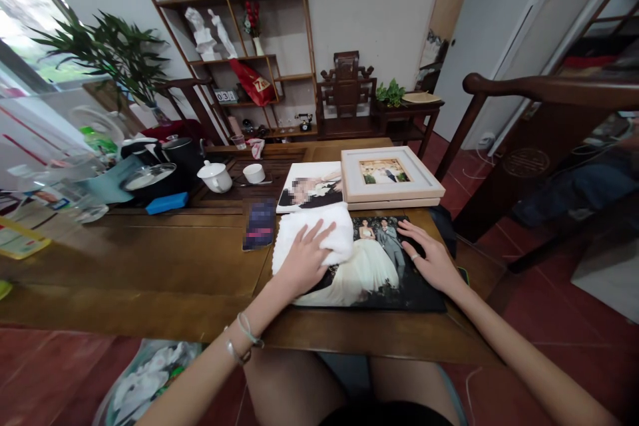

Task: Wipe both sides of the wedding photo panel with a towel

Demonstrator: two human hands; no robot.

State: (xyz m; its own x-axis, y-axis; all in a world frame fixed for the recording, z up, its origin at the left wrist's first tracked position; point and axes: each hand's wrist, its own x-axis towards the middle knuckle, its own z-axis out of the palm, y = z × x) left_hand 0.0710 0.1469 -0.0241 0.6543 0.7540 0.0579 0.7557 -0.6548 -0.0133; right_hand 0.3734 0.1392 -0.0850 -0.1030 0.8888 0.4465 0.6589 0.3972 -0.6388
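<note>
Currently pressing down with the left grip, fingers spread and flat, not clenched, on a folded white cloth. Nothing closed inside it; palm simply resting on the cloth's near part. Under the cloth and under that grip, a large wedding photo panel, lying flat on the wooden worktop, close to its near edge. Likewise released, the right grip: palm down on the panel's dark right side, fingertips touching the picture just beside the printed couple. Between the two grips, the white gown of the print.

Beyond the left grip, at the far side of the cloth, a second photo print, lying flat. Beyond the right grip, a white framed photo, stacked on another frame and overlapping the second print's edge. Left of the left grip, just beside the cloth, a small dark card, blurred; cannot tell what kind.

Farther left and beyond, a dark tea tray with a white teacup and a white lidded pot; beside these, a black pot with a glass lid and a blue block. Well beyond both grips, a carved wooden chair and a shelf unit; far to the left, a potted plant. Right of the right grip, a dark wooden chair rail.
</note>
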